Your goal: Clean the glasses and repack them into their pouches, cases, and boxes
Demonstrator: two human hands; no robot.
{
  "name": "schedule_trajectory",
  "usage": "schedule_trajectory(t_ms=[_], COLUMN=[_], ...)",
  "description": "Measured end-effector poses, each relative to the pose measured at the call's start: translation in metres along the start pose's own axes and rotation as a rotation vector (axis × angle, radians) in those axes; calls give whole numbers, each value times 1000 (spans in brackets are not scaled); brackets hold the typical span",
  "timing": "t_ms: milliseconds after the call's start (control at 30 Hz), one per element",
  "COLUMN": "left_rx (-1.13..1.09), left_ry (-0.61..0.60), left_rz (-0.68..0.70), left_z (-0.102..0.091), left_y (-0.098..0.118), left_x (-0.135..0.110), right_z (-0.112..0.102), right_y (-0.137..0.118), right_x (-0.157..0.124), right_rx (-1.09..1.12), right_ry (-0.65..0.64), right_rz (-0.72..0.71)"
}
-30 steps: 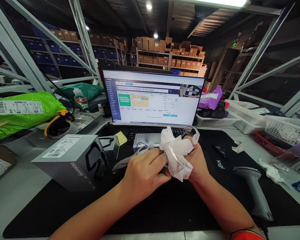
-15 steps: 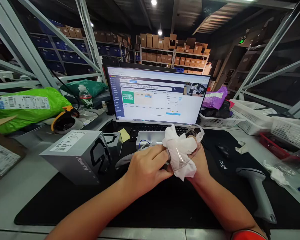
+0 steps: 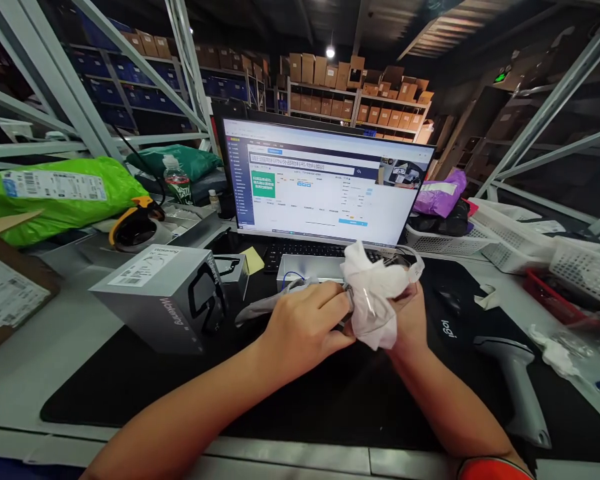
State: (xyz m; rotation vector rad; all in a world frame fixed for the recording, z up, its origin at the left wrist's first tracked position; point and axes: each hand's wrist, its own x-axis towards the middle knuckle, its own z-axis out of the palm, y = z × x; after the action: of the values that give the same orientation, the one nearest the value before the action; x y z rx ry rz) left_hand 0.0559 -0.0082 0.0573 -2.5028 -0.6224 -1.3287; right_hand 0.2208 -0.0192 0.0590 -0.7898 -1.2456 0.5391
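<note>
Above the black desk mat (image 3: 260,400) I hold an item wrapped in crumpled white tissue (image 3: 373,293). My left hand (image 3: 310,313) is closed at its left side, fingertips pinching a small dark edge. Behind and to the right of the tissue, my right hand (image 3: 411,313) is closed around the item; most of its fingers are covered. A clear strip or loop (image 3: 415,267) sticks out past the right hand. What lies inside the wrapping I cannot make out. Just behind my left hand are a grey pouch (image 3: 260,308) and an open pale box (image 3: 313,267).
A grey product box (image 3: 150,300) stands left, beside a smaller box (image 3: 233,273) and a yellow note (image 3: 253,260). The monitor (image 3: 320,187) and keyboard (image 3: 305,250) are behind. To the right lie a mouse (image 3: 449,300), a barcode scanner (image 3: 517,387) and white baskets (image 3: 515,250).
The view has shifted slightly, so most things sit a little further right and higher. Both hands keep their hold on the tissue-wrapped item.
</note>
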Motion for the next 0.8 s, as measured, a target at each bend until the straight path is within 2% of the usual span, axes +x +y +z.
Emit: schedule_trajectory(t_ms=[100, 167, 267, 333, 400, 433, 533, 600, 700, 800], left_rx=[-6, -16, -35, 10, 88, 118, 148, 155, 153, 146], left_ry=[-39, -78, -65, 17, 93, 114, 136, 140, 129, 104], left_rz=[-21, -73, -197, -263, -281, -272, -230, -201, -158, -122], left_z=[-5, -8, -10, -11, -12, -13, -14, -13, -10, -8], left_y=[-1, -2, -10, -17, -25, -29, -34, -33, -29, -25], left_x=[0, 0, 1, 2, 2, 2, 2, 2, 1, 1], right_z=[1, 0, -7, -16, -27, -33, -50, -58, -60, -58], right_y=[0, 1, 5, 7, 7, 5, -3, -10, -20, -26], right_x=[-2, 2, 15, 25, 33, 36, 38, 35, 30, 27], right_rx=[-1, -47, -95, -151, -278, -359, -547, -611, -654, -692], right_ry=[72, 55, -121, -292, -349, -307, -18, 114, 208, 252], right_rz=[-26, -18, 86, 178, 195, 162, -31, -163, -340, -451])
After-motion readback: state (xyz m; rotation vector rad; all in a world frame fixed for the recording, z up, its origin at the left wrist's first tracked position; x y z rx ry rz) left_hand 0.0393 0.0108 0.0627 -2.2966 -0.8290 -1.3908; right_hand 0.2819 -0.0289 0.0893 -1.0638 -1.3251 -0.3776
